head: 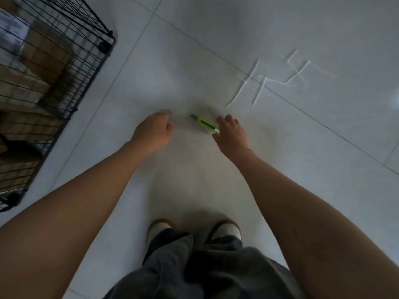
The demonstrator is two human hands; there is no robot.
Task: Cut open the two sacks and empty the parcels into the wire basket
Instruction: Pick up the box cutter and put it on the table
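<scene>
Right hand point(232, 134) grips the green knife point(205, 124) by its tail, blade pointing toward the loosely curled, empty left hand point(153, 132).

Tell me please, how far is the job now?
Looks mostly done: parcels sit in the wire basket, white ties lie on the floor, and no sack is in view. In hand: the right hand pinches the green knife; the left hand is empty. Left: unclear, perhaps only tidying up.
</scene>
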